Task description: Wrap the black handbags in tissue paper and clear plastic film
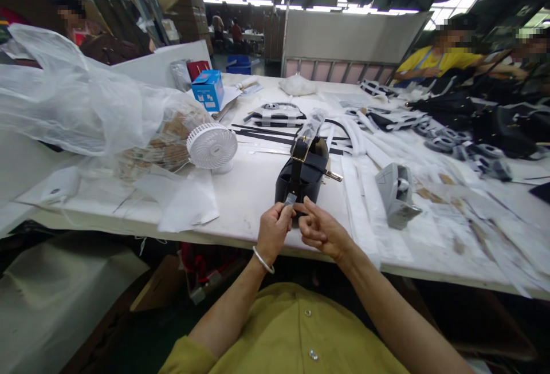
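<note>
A black handbag [283, 182] with gold hardware stands on the table in front of me. Its black strap [296, 170] runs down the near side past a gold buckle [299, 150], and a piece of clear film [291, 198] covers the strap's lower end. My left hand [275, 229], wearing a bracelet, pinches this film-covered end. Close beside it, my right hand [323, 229] has its index finger stretched toward the strap end and its other fingers loosely bent; nothing shows in its grasp. Clear plastic wrapping [313, 123] covers the bag's upper handle. A gold clasp [334, 176] sticks out to the right.
Left of the bag are a white fan [212, 146], plastic sheeting [94, 105] and a blue box [208, 90]. Black strips [258, 133] lie behind. A tape dispenser [396, 196] stands right, before wrapped parts [447, 142]. A co-worker in yellow [433, 63] sits far right.
</note>
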### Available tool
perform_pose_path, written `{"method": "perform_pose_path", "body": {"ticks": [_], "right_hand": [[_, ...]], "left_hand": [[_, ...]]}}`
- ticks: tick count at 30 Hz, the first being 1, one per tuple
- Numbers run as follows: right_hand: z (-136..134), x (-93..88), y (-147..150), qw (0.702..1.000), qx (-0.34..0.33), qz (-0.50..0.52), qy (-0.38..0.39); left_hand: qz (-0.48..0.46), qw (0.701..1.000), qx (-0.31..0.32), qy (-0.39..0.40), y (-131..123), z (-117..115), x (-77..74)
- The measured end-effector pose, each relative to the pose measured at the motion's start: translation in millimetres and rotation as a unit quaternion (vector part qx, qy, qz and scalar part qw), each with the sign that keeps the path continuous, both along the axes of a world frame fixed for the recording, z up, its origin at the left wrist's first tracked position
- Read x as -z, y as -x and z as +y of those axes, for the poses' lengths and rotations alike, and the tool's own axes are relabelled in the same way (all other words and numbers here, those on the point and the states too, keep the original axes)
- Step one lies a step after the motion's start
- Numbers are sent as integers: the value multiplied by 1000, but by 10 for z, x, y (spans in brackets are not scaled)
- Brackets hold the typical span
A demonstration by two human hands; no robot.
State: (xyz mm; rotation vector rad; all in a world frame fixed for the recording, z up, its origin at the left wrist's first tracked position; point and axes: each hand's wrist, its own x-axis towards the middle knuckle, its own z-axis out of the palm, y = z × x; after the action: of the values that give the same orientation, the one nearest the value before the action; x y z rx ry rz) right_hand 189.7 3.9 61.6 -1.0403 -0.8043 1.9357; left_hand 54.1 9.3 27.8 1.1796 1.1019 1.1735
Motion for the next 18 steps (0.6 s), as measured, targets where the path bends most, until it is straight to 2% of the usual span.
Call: {"method": "perform_pose_path", "body": {"ticks": [3,7,9,13,16,18], "right_hand": [[-24,12,104,987,84,-127,-57],[49,129,213,942,164,-269,-120],[94,169,236,938,199,-255,-127],[125,159,226,964,207,-131,-105],[116,109,190,973,193,-87,-96],[108,84,167,979,167,-79,-84]], "left_hand": [[118,985,-67,-108,-14,-14,20],[127,979,-96,-130,-41,-31,62],[126,978,-92,-135,-50,-33,76],[117,984,-39,-133,-55,-16,85],[4,999,23,-36,-48,12,104],[-76,995,51,37,-39,29,117]]}}
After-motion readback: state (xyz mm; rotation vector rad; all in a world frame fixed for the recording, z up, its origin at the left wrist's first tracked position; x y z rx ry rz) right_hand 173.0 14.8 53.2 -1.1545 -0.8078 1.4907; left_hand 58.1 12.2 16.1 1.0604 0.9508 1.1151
